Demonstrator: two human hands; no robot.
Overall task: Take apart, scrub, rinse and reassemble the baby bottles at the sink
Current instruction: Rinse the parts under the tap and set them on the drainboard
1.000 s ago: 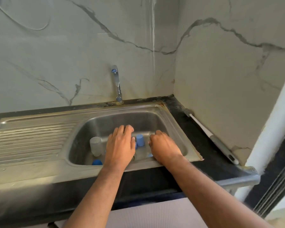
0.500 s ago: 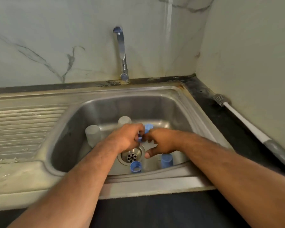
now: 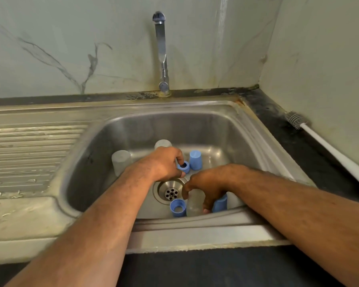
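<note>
Baby bottle parts stand in the steel sink [image 3: 226, 129]. My left hand [image 3: 164, 162] pinches a blue screw ring [image 3: 183, 167] just above the drain. My right hand [image 3: 209, 183] grips a frosted clear bottle body [image 3: 194, 205] near the sink's front wall. A second blue ring [image 3: 177, 207] sits left of that bottle, and a blue cap [image 3: 220, 205] shows behind my right fingers. Another blue cap [image 3: 195, 160] stands upright behind the held ring. Two more frosted bottle bodies stand upside down: one at the left [image 3: 121, 162], one [image 3: 162, 144] partly hidden by my left hand.
The tap [image 3: 161, 52] rises at the back, with no water running. The drain [image 3: 170, 192] lies between my hands. A ribbed draining board [image 3: 29, 150] stretches to the left. A white-handled bottle brush [image 3: 327, 146] lies on the dark counter against the right wall.
The camera came closer over the sink. My hands separated: the left one now holds the blue ring, and the right one moved toward the front with the frosted bottle body.
</note>
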